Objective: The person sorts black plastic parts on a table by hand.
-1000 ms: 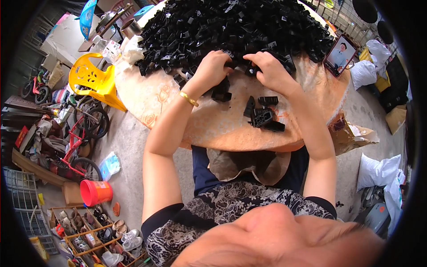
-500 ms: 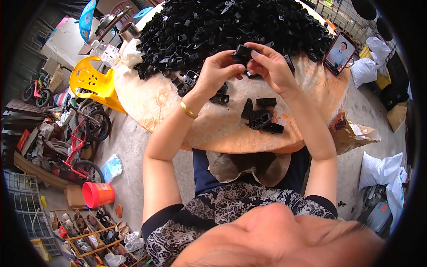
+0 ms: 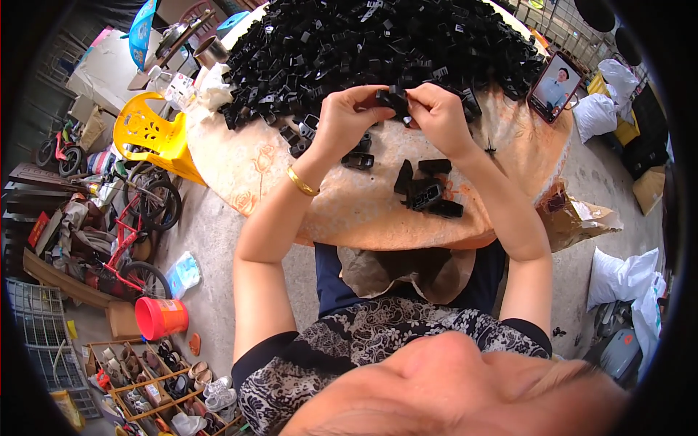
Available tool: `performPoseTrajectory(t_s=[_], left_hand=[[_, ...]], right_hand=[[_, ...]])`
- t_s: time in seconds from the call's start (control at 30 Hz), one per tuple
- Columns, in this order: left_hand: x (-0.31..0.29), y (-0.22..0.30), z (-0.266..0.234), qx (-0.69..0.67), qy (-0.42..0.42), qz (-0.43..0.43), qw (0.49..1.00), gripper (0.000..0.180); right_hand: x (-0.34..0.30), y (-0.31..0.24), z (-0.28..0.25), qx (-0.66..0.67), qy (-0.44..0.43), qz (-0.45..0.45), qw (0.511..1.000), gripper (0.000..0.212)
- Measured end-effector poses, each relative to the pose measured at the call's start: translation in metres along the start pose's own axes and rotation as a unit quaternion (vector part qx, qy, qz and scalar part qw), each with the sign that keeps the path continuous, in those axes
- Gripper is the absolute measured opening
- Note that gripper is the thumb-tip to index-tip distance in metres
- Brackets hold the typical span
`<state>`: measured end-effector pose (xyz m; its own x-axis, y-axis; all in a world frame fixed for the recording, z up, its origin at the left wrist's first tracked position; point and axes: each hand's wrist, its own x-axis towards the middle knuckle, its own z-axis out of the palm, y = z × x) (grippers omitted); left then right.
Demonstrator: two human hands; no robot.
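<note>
Above the near side of a large heap of black plastic parts (image 3: 349, 51), my left hand (image 3: 351, 120) and my right hand (image 3: 438, 116) meet around one small black plastic part (image 3: 393, 99). Thumb and fingers of both hands pinch it, the left from one side and the right from the other. Its exact kind is too small to make out. Below my hands, a small cluster of black plastic pieces (image 3: 425, 195) lies on the orange-patterned tablecloth (image 3: 291, 203). Another few pieces (image 3: 358, 160) rest nearer my left wrist, which wears a gold bangle.
A phone (image 3: 555, 87) showing a person stands at the table's right edge. Left of the table are a yellow plastic chair (image 3: 149, 138), a pink bicycle (image 3: 123, 247), a red bucket (image 3: 160, 317) and a shoe rack (image 3: 156, 392). White sacks (image 3: 618, 280) and a torn cardboard box (image 3: 574, 221) are at right.
My right hand has drawn its fingers in closer around the black part and turned slightly. My left hand has shifted a little left and down, still gripping it.
</note>
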<state>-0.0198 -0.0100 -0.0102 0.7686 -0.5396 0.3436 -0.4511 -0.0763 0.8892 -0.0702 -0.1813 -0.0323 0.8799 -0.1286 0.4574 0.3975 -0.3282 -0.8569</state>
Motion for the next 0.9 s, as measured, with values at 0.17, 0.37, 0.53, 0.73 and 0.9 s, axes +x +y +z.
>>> performPoseTrajectory(t_s=[0.17, 0.37, 0.53, 0.73, 0.9], left_hand=[[0.001, 0.001, -0.003, -0.066, -0.010, -0.051, 0.996, 0.028], [0.001, 0.004, -0.003, -0.057, -0.031, -0.062, 0.996, 0.032], [-0.002, 0.001, 0.005, 0.016, 0.009, -0.008, 1.000, 0.038], [0.000, 0.000, 0.006, -0.259, -0.038, -0.045, 0.964, 0.040], [-0.003, 0.004, 0.002, -0.258, -0.052, -0.037, 0.964, 0.038]], right_hand=[[0.000, -0.006, 0.000, -0.109, 0.038, -0.117, 0.986, 0.014], [0.000, -0.005, -0.003, -0.098, -0.011, -0.131, 0.986, 0.015], [-0.007, -0.023, 0.003, -0.271, 0.055, -0.206, 0.939, 0.017], [0.002, -0.015, 0.001, -0.019, -0.006, -0.111, 0.994, 0.037], [0.007, -0.012, -0.021, 0.146, -0.200, 0.028, 0.968, 0.043]])
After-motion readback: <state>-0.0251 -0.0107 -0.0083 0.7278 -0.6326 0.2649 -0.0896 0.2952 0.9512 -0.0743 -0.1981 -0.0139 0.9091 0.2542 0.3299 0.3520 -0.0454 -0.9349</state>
